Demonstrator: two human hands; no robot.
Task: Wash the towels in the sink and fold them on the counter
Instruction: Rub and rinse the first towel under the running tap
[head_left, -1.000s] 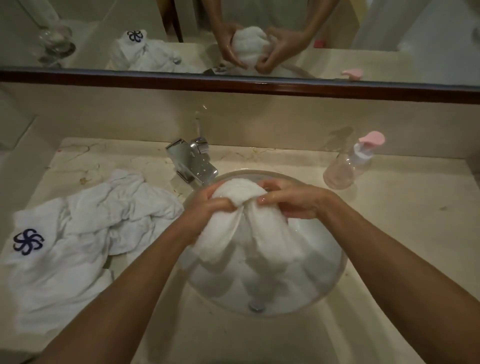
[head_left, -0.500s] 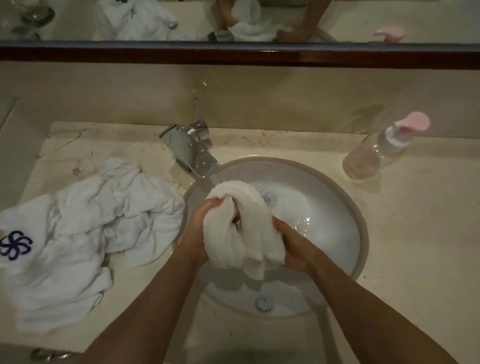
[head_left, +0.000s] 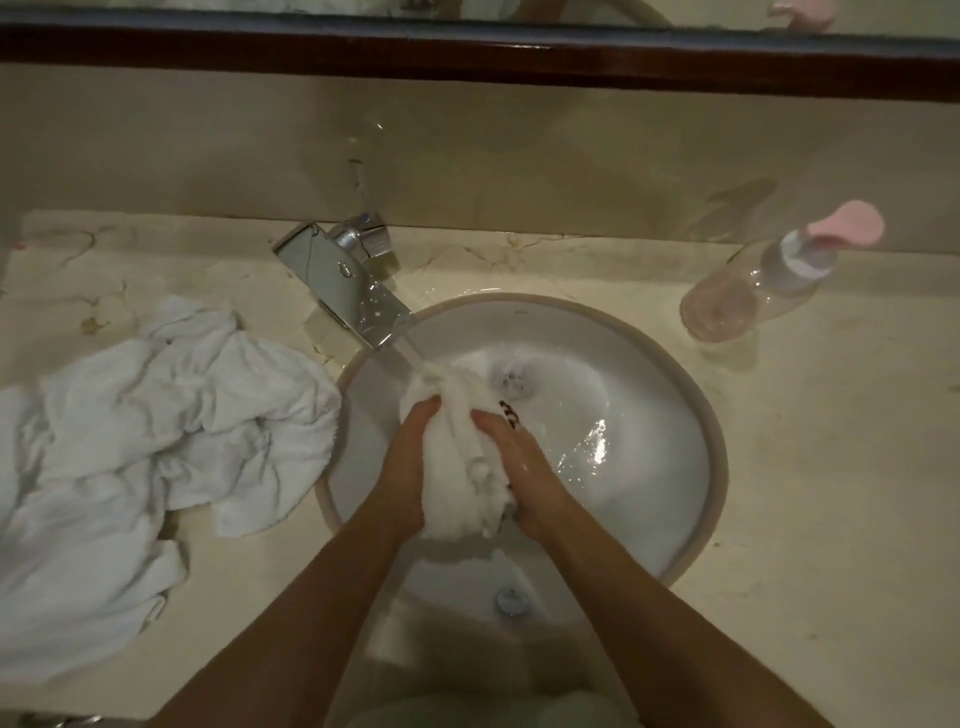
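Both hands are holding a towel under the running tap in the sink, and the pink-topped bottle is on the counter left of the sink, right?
Not quite. The head view shows the bottle right of the sink, not left. Both hands do hold the towel under the running tap.

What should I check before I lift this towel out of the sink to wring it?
1. Grip: left hand and right hand both clasp the towel: ok.
2. Towel under the water from the faucet: ok.
3. Faucet turned off: not ok, water is running.
4. Drain uncovered: ok.
5. Counter space for folding: ok at right; crumpled towels cover the left.
6. Towel fully rinsed: cannot tell.
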